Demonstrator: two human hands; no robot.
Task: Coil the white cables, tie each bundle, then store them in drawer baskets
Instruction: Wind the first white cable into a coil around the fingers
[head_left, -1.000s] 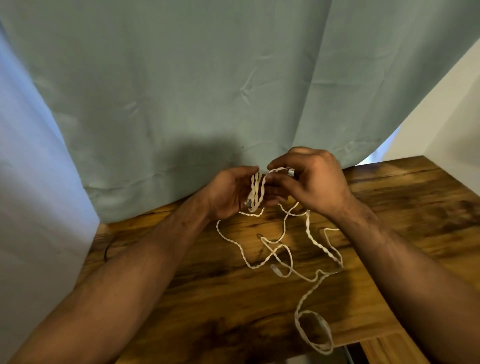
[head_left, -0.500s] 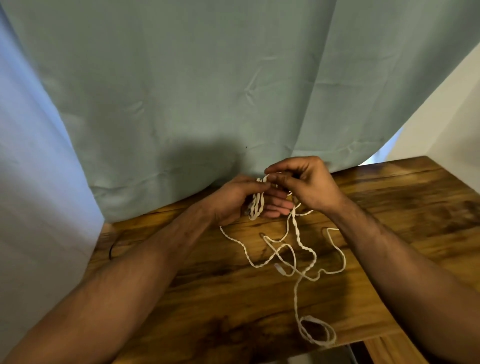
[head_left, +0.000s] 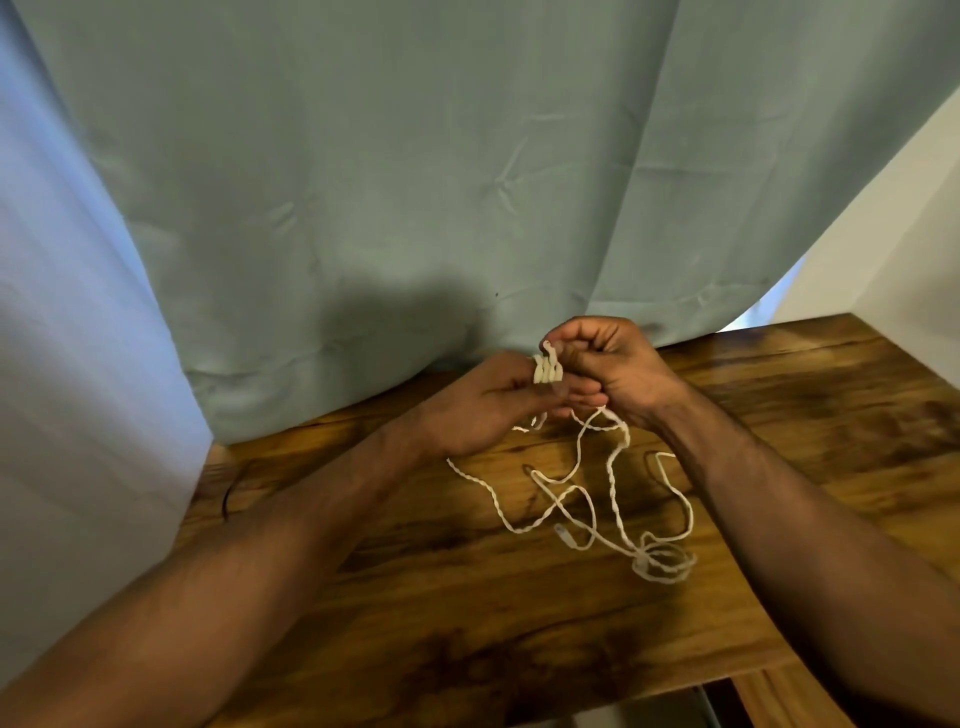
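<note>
While left hand (head_left: 480, 408) grips white cable (head_left: 546, 371), right hand (head_left: 615, 366) pinches it above

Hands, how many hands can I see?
2. The left hand holds loops of the white cable by the curtain; the right hand pinches that cable right beside it. None seems hidden.

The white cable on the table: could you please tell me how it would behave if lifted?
Probably floppy: the white cable lies in loose crossing loops on the table, so it should dangle. Likely light: the left hand holds several thin turns easily. The crossings may snag into tangles.
</note>
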